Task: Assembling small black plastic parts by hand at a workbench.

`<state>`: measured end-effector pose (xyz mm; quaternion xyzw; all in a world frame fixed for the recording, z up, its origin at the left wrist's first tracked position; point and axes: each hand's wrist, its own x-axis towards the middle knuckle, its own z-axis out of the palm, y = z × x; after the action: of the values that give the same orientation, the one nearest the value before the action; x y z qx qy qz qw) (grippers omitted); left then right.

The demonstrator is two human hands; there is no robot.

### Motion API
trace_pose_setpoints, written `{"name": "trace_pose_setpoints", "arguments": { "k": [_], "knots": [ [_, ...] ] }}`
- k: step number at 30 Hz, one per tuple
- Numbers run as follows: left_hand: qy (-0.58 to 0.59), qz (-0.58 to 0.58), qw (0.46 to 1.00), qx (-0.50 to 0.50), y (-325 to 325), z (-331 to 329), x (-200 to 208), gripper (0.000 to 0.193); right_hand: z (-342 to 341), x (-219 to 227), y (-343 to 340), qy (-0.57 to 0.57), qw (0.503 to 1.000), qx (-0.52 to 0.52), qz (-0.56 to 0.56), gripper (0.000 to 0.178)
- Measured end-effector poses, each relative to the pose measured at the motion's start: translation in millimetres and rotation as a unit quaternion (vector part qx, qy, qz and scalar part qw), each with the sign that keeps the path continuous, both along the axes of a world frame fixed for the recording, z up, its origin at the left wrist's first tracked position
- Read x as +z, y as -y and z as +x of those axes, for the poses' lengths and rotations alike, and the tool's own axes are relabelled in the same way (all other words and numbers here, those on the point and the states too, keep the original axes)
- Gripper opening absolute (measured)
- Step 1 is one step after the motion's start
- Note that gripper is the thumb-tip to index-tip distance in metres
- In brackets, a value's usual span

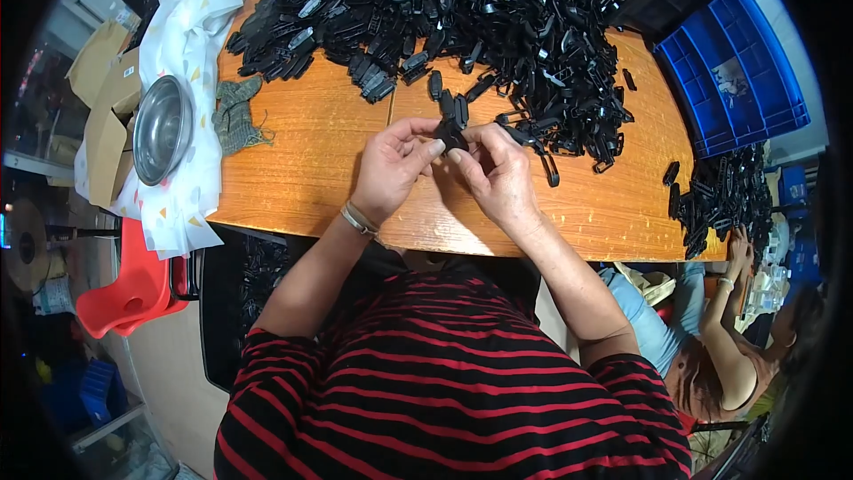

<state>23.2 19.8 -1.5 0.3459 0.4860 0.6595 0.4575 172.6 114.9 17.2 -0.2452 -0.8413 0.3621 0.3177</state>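
Near the front edge of the table, my left hand (392,166) and my right hand (504,180) meet around small black plastic pieces (454,113). Thumbs and fingers of both hands are closed on them, and the fingers partly cover them. I cannot tell exactly how the pieces join. Just beyond my fingers lies a large heap of black plastic clips (373,13), some with shinier grey faces. Looped black frame pieces (553,168) spill from the heap beside my right hand.
On the wooden table (302,142), a grey knitted glove (236,116) lies left. A metal bowl (163,131) rests on a patterned white sheet (182,36). A blue crate (737,71) stands right, near another black heap (729,200) and a co-worker's hands (737,249). A red chair (133,293) is lower left.
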Motion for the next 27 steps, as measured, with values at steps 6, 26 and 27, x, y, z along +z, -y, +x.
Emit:
{"name": "trace_pose_setpoints", "arguments": {
  "k": [6,26,27],
  "knots": [
    [-0.005,0.032,0.996,0.082,14.9,26.0,-13.8,0.028,-1.6,-7.9,19.1,-0.030,0.995,0.001,0.099,0.022],
    [-0.140,-0.114,0.982,-0.060,82.7,-17.4,14.6,0.025,-20.2,1.5,57.0,0.104,0.955,0.207,-0.184,0.031],
    [-0.191,-0.169,0.959,-0.123,99.3,-33.1,31.3,0.025,-19.0,3.3,51.2,0.136,0.928,0.316,-0.140,0.031]
  ]
}}
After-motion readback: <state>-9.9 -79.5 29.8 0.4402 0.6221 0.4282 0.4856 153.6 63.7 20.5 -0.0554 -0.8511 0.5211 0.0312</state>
